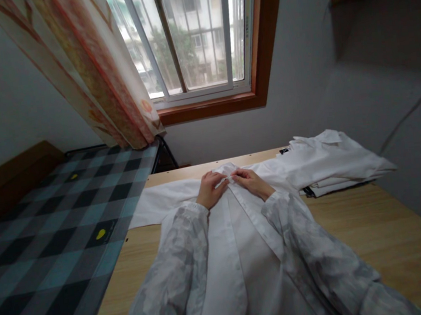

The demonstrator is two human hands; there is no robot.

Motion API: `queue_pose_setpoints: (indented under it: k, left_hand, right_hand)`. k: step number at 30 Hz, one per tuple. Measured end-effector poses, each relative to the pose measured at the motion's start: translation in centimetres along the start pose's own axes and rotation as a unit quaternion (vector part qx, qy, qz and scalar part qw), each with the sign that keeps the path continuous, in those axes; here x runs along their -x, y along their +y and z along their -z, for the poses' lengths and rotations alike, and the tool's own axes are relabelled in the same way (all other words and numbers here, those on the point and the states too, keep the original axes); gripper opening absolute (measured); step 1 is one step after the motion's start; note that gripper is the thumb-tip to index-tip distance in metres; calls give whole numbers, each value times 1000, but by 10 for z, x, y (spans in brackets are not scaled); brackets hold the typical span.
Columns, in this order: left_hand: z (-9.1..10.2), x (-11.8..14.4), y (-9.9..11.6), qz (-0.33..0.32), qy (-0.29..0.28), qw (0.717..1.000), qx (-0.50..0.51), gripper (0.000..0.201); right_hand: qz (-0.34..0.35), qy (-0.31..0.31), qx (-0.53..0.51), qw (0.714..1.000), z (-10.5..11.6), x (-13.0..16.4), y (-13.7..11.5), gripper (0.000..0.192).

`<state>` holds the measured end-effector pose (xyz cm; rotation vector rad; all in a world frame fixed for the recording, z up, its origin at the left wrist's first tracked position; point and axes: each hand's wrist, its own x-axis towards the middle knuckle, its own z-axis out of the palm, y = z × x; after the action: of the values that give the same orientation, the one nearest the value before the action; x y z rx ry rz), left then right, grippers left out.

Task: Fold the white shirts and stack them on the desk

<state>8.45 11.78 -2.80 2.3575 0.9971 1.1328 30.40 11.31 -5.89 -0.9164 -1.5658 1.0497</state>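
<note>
Buttoning looks to be the step: our left hand and right hand pinch the white shirt spread on the bench, collar at twelve o'clock; next needs fine fingertip alignment.

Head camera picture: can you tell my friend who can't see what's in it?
Two hands, the left hand and right hand, pinch the collar of a white shirt spread flat on a wooden table. A stack of folded white shirts lies to the right, a checked bed to the left, a window ahead.
</note>
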Motion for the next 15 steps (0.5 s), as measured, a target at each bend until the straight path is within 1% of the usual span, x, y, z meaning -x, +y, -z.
queue_pose_setpoints:
  k: [3, 5, 7, 10, 13, 15]
  left_hand:
    - [-1, 0, -3, 15, 8, 999, 37, 26]
    - [-1, 0, -5, 32, 7, 997, 69, 27]
    - [-2, 0, -6, 58, 10, 993, 103, 30]
    - [-4, 0, -9, 95, 40, 985, 138, 32]
    - [-6, -1, -11, 91, 80, 988, 100, 26]
    - [-7, -1, -12, 76, 94, 992, 42, 22]
  right_hand:
    - [21, 28, -5, 999, -5, 1, -1, 28]
    - [48, 63, 19, 997, -9, 2, -4, 31]
    - [89, 105, 76, 988, -13, 3, -8, 30]
    - [150, 170, 190, 955, -15, 4, -14, 23]
    - [171, 216, 252, 928, -14, 7, -21, 22]
    - [175, 217, 271, 921, -14, 8, -27, 17]
